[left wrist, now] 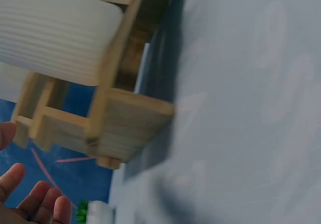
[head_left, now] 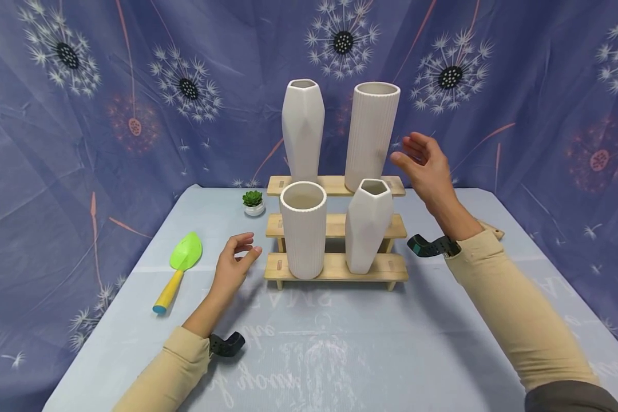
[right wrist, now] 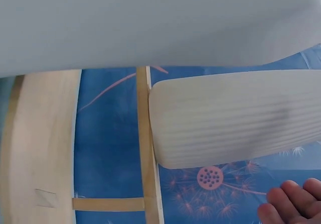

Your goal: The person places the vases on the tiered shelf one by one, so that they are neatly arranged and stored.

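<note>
A tiered wooden stand [head_left: 336, 268] holds white vases. On its top step, a faceted vase [head_left: 302, 129] is at the left and a ribbed cylindrical vase [head_left: 372, 134] at the right. The lowest step carries another ribbed vase [head_left: 304, 234] at the left and a shorter faceted vase [head_left: 367, 229] at the right. My left hand [head_left: 233, 266], fingers loosely bent, hovers just left of the stand, holding nothing. Beside the upper ribbed vase, my right hand [head_left: 426, 171] is raised with relaxed fingers; a gap separates them. The right wrist view shows its fingertips [right wrist: 286, 204] below that vase's wall.
Left of the stand sits a small potted succulent [head_left: 253, 203]. A trowel [head_left: 185, 252] with a green blade and yellow handle lies further left. Partly behind my right forearm is a wooden piece [head_left: 493, 230]. A blue dandelion-print curtain [head_left: 247, 46] hangs behind the pale table [head_left: 340, 355].
</note>
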`<state>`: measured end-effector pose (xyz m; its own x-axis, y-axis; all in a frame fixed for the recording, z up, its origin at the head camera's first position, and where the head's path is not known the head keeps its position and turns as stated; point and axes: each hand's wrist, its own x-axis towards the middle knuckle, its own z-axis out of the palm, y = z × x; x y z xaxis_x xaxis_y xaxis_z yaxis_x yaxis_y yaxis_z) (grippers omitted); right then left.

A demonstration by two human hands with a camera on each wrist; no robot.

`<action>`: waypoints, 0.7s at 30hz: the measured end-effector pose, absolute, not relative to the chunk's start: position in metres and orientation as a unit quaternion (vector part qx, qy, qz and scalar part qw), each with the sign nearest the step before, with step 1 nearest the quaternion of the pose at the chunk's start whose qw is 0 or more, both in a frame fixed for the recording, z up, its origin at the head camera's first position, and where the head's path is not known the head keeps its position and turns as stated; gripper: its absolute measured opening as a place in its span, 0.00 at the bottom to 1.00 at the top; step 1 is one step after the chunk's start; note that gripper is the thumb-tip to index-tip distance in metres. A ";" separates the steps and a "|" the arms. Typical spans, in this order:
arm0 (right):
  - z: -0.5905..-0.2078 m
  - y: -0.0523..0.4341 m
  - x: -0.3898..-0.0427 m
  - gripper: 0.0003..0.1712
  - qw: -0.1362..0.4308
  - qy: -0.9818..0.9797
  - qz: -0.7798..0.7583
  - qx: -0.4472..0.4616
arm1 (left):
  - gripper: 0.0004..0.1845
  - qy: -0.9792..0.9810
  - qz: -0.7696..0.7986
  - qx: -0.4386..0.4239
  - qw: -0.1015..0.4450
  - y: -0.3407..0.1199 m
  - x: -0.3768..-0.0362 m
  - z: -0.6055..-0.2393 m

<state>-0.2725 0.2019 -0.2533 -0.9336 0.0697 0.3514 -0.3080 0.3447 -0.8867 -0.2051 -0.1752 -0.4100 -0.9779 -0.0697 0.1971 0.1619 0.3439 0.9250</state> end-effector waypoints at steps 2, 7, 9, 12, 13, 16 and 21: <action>-0.256 0.204 -0.269 0.42 0.174 -0.797 0.573 0.076 | 0.23 -0.814 -0.569 -0.029 0.111 -0.176 -0.205 -0.403; -0.265 0.210 -0.259 0.40 0.186 -0.794 0.575 0.076 | 0.22 -0.814 -0.564 -0.034 0.137 -0.177 -0.205 -0.389; -0.269 0.212 -0.255 0.39 0.191 -0.797 0.568 0.076 | 0.23 -0.811 -0.564 -0.043 0.151 -0.178 -0.205 -0.385; -0.276 0.215 -0.249 0.37 0.201 -0.801 0.559 0.081 | 0.22 -0.808 -0.560 -0.058 0.173 -0.179 -0.206 -0.382; -0.278 0.216 -0.247 0.36 0.203 -0.802 0.555 0.082 | 0.22 -0.809 -0.557 -0.062 0.179 -0.179 -0.206 -0.381; -0.287 0.219 -0.241 0.35 0.205 -0.813 0.538 0.081 | 0.21 -0.817 -0.539 -0.070 0.193 -0.180 -0.205 -0.378; -0.301 0.224 -0.232 0.33 0.216 -0.832 0.505 0.077 | 0.21 -0.835 -0.502 -0.081 0.211 -0.179 -0.203 -0.373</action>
<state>-0.2324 0.2236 -0.3006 -0.8951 0.0890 0.4369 -0.3464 0.4782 -0.8071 -0.2026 -0.1793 -0.3735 -0.8978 -0.0761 0.4339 0.3476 0.4827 0.8039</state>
